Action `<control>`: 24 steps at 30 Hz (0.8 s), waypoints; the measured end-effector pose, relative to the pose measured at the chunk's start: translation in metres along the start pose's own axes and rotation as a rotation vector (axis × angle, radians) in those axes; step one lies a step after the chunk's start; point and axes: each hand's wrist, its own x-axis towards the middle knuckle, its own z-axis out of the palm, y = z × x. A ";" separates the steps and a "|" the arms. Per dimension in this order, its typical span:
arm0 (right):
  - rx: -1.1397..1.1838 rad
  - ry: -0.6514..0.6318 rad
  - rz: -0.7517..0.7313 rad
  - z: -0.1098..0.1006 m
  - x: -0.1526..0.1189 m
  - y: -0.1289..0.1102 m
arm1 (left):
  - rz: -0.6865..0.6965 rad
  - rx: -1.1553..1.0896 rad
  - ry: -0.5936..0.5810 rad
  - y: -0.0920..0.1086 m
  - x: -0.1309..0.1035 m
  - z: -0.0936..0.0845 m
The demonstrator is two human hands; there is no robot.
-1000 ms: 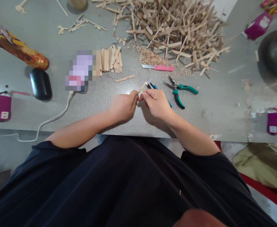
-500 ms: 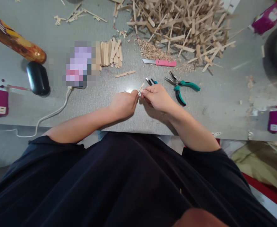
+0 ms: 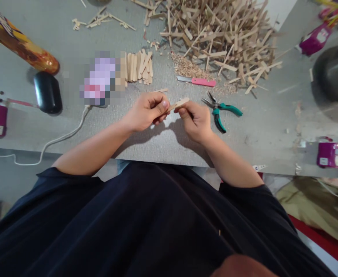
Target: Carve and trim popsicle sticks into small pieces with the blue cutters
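A flat wooden stick [image 3: 180, 103] is held up between my two hands, over the grey table [image 3: 163, 148]. My left hand [image 3: 148, 110] pinches its left end between thumb and fingers. At its right end, my right hand [image 3: 196, 120] grips it, thumb below and fingers behind. Another stick [image 3: 161, 90] lies on the table just behind my left hand, partly hidden by it. Pliers with green handles [image 3: 219, 109] rest spread to the right of my right hand. Beyond the hands lies a pink-handled cutter [image 3: 202, 82], its blade pointing left.
Behind the cutter are wood shavings [image 3: 189, 67] and a large heap of sticks [image 3: 223, 34]. A row of sticks [image 3: 138, 66] lies beside a blurred phone [image 3: 99, 79] with a white cable. Further left are a black case [image 3: 47, 92] and an orange tube [image 3: 21, 42].
The stick now shows its broad side between my hands. My left hand has moved left and up, its fingers more visible. My right hand has turned. The blue item behind it is no longer visible.
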 end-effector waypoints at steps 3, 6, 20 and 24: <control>0.018 0.011 -0.183 0.006 -0.003 0.010 | -0.017 -0.114 -0.097 0.000 0.001 -0.001; 0.003 0.045 -0.233 0.007 -0.007 0.009 | -0.060 -0.148 -0.130 0.000 -0.001 0.001; -0.177 0.034 -0.168 0.001 -0.009 0.006 | -0.060 -0.233 -0.109 -0.008 0.001 0.008; -0.183 0.003 -0.186 0.000 -0.009 0.005 | -0.088 -0.307 -0.158 -0.006 0.001 0.011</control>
